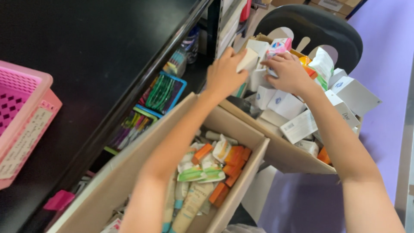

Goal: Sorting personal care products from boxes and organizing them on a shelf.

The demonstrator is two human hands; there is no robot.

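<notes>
Both my arms reach forward into a cardboard box (280,153) heaped with small white product cartons (285,105). My left hand (223,74) grips a cream carton (249,59) at the heap's far left. My right hand (288,71) rests on top of the heap, its fingers curled around a small white carton (271,54) with pink print. A pink and white carton (281,44) stands just behind my fingers. Under my left forearm lies a second, open cardboard box (116,181) full of tubes (192,203) and orange-capped packs (235,156).
A black shelf top (99,56) runs along the left with a pink plastic basket (23,116) on it. Blue and green trays of toothbrushes (161,92) sit below the shelf. A black plastic chair (315,26) stands behind the heaped box. The floor (384,47) is purple.
</notes>
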